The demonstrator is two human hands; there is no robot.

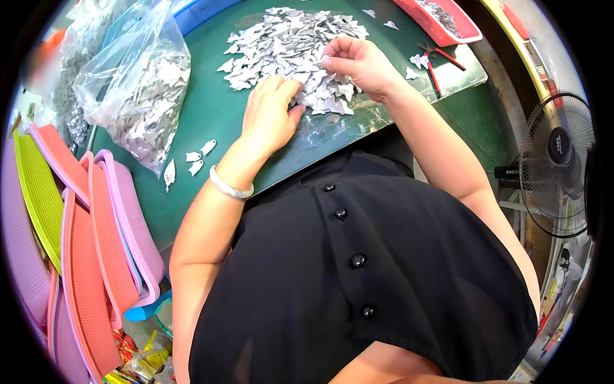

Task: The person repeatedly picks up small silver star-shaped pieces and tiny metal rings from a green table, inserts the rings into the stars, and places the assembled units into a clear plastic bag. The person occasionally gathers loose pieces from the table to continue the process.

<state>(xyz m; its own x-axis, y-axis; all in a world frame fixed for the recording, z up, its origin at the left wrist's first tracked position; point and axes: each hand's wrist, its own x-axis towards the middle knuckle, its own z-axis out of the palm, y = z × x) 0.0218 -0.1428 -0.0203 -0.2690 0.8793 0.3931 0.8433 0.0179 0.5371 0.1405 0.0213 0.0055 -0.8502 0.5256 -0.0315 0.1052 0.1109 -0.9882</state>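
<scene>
A broad heap of small grey-white, irregularly shaped flat pieces (300, 45) lies on the green tabletop. At its near left edge rests my left hand (272, 112), fingers curled inward; whatever may be under the fingertips is hidden. My right hand (361, 67) hovers over the heap's right side, thumb and index finger pinched on a small whitish piece (326, 57). A white bangle circles my left wrist. Several similar pieces (194, 157) lie apart on the table, left of my left forearm.
A clear plastic bag (150, 96) of such pieces stands on the left. Red-handled pliers (433, 73) lie right of the heap, near a pink tray (448, 22). Coloured plastic baskets (89, 269) are stacked at the left; a fan (558, 153) stands at the right.
</scene>
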